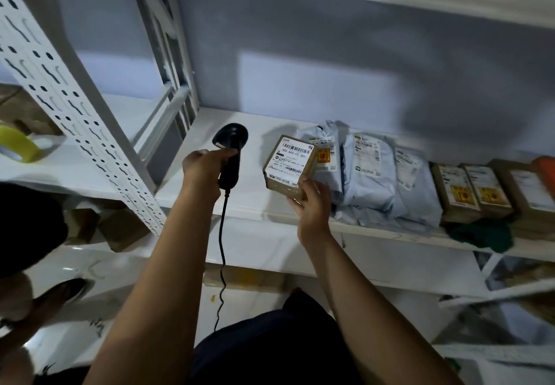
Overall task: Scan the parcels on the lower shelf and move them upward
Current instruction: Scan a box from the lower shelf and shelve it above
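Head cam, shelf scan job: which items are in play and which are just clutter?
In play: scanner in left hand; small labelled box in right hand; grey mailer bags and brown boxes lined up on the shelf.
Clutter: yellow-green tape roll far left; dark green cloth at the shelf edge; cardboard scraps lower left.

Dim bluish light, soft shadows on the wall, blurred, wide-angle-bent edges.

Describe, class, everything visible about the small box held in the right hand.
The small box looks like brown cardboard, with a white barcoded label covering its upper face. It is tilted, label toward the camera, over the white shelf, just left of grey mailer bags. The right hand grips its near corner.
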Motion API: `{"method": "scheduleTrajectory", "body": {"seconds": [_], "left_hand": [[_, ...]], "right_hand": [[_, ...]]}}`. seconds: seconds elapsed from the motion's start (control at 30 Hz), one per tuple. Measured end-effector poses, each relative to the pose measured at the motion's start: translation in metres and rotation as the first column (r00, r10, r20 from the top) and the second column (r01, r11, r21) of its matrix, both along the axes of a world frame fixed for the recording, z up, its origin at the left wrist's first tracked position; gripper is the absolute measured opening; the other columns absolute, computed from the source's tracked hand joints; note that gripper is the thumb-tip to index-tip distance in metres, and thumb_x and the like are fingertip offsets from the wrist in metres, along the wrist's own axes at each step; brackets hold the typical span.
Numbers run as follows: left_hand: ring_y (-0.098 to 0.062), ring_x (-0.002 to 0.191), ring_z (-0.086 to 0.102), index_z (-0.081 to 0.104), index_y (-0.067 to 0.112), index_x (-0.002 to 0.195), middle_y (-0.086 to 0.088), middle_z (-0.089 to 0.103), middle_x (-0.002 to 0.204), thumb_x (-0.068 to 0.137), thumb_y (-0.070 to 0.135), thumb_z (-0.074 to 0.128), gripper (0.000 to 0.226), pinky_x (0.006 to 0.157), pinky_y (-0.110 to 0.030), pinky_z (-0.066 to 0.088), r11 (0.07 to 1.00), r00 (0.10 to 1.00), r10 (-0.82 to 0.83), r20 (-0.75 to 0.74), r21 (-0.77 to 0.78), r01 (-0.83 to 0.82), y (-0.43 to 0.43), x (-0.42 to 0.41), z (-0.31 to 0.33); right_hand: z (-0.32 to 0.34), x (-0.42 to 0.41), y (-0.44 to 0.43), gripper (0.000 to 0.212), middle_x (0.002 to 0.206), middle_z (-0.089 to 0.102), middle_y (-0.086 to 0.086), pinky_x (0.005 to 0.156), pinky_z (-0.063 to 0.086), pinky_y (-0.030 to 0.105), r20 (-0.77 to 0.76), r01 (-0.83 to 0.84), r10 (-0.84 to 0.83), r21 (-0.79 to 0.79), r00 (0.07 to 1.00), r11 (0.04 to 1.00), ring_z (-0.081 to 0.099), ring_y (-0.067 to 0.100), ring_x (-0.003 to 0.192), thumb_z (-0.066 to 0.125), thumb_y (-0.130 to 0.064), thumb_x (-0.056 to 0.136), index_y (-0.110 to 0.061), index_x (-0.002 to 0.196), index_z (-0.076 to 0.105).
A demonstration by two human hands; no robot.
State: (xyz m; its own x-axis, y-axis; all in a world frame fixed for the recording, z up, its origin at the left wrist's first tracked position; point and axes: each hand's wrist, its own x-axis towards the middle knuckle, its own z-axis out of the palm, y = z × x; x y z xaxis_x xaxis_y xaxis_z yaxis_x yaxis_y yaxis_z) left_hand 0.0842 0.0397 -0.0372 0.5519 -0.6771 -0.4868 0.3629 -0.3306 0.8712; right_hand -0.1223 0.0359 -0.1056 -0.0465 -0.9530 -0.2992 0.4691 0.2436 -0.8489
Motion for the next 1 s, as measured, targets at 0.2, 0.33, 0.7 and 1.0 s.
{"method": "scheduleTrajectory", "body": {"seconds": [0.2,0.33,0.7,1.0], "left_hand": [[-0.022,0.068,0.050,0.037,0.018,0.067,-0.007,0.050,0.075,0.064,0.015,0.090,0.052,0.066,-0.035,0.048,0.993,0.982,0.118,0.149,0.005,-0.120,-0.029,-0.015,-0.037],[-0.022,0.062,0.052,0.044,0.016,0.065,-0.003,0.053,0.069,0.069,0.015,0.085,0.041,0.066,-0.034,0.049,0.983,0.943,0.157,0.292,0.042,-0.177,-0.048,-0.033,-0.058],[-0.028,0.073,0.059,0.065,0.003,0.079,-0.010,0.063,0.077,0.077,0.012,0.079,0.017,0.066,-0.029,0.041,0.977,0.878,0.026,0.479,0.174,-0.124,-0.090,-0.056,-0.097],[-0.033,0.091,0.071,0.070,0.001,0.096,-0.013,0.073,0.090,0.096,0.054,0.058,0.054,0.074,-0.034,0.051,0.990,0.915,-0.138,0.380,0.091,0.112,-0.106,-0.071,-0.041]], "right_hand": [[0.003,-0.012,-0.028,0.013,0.114,0.075,0.008,0.088,0.060,0.046,-0.037,-0.023,0.024,0.024,0.999,0.999,0.070,0.027,0.111,0.068,-0.024,0.094,-0.020,0.107,0.066],[0.001,-0.017,-0.050,0.026,0.111,0.076,0.012,0.078,0.062,0.042,-0.062,-0.029,0.032,0.051,0.998,0.998,0.072,0.031,0.106,0.069,-0.022,0.094,-0.011,0.117,0.065],[0.007,-0.029,-0.102,0.018,0.099,0.077,0.012,0.073,0.063,0.046,-0.120,-0.293,0.310,0.138,0.943,0.946,0.077,0.028,0.085,0.064,-0.032,0.097,-0.018,0.106,0.069],[0.023,-0.034,-0.114,0.042,0.110,0.075,0.018,0.080,0.062,0.040,-0.152,-0.218,0.231,0.097,0.961,0.971,0.072,0.036,0.103,0.070,-0.029,0.086,-0.003,0.119,0.063]]}}
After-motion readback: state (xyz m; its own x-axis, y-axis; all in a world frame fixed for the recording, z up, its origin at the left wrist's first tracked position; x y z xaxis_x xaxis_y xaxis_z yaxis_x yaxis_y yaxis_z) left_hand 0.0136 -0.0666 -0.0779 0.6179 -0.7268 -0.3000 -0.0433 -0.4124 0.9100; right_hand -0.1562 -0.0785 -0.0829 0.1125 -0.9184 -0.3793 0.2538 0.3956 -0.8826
